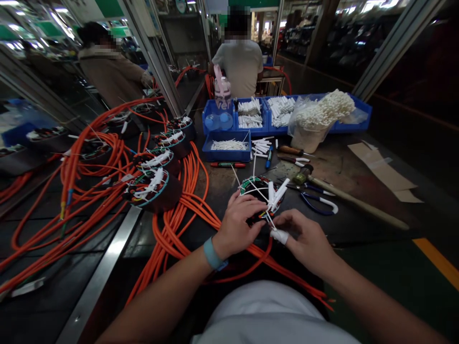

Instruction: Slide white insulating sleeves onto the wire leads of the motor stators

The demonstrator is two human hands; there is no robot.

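Observation:
In front of me stands a motor stator point(245, 188) with dark windings, green-and-white edging and coloured wires. White sleeves point(278, 196) stick up from its right side. Several thin white cable ties point(254, 165) cross its top, with loose ends pointing up and away. My left hand point(238, 220), a blue band at its wrist, curls its fingers over the near-left rim, the fingertips by the ties. At the near-right rim my right hand point(308, 239) pinches the end of a white cable tie point(270, 220); its thumb is wrapped in white tape. The fingertips partly hide the windings.
Orange cables point(182, 200) spread across the left and under my hands. More stators point(163, 191) stand at left. Blue bins point(267, 119) hold white sleeves; a small blue tray point(227, 147) holds thin white pieces. A mallet point(358, 200) and pliers point(321, 203) lie right. Two people work beyond.

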